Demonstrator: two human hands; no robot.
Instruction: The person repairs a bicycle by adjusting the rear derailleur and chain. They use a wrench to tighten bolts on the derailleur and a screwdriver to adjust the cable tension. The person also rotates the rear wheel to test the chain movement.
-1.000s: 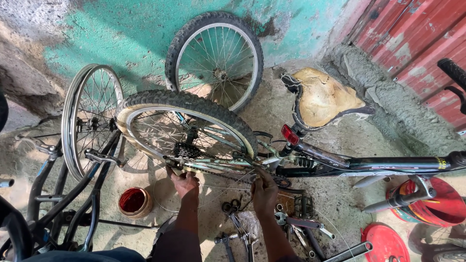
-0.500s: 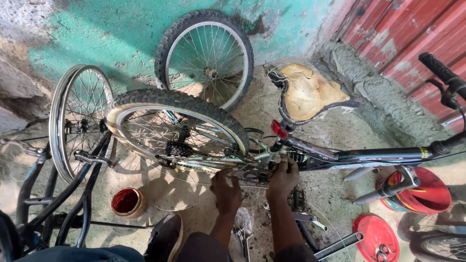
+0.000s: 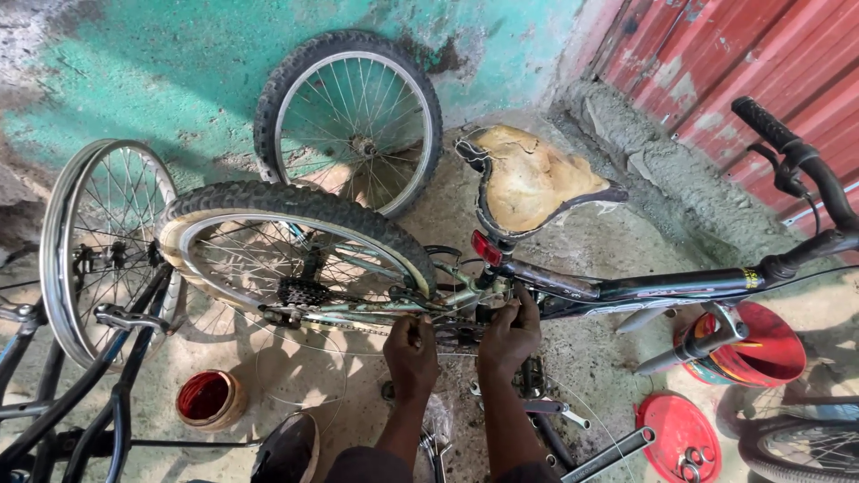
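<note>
A dark bicycle frame [image 3: 662, 286] lies across the middle, its torn tan saddle [image 3: 537, 179] toward the wall and its tyred rear wheel [image 3: 295, 250] at left. My left hand [image 3: 412, 344] grips the lower frame near the chain and rear sprocket [image 3: 300, 293]. My right hand [image 3: 510, 329] is closed on the frame by the crank area, just below the red reflector [image 3: 484, 248]. What my fingers pinch is hidden.
A loose wheel [image 3: 353, 121] leans on the green wall. A bare rim [image 3: 98, 241] of another bike stands at left. A small red tin [image 3: 208, 400], a red bucket [image 3: 761, 349], a red lid [image 3: 684, 434] and wrenches [image 3: 608, 454] lie on the ground.
The view has shifted right along the bike. Both my hands moved from the rear wheel's edge to the middle of the frame, near the crank.
</note>
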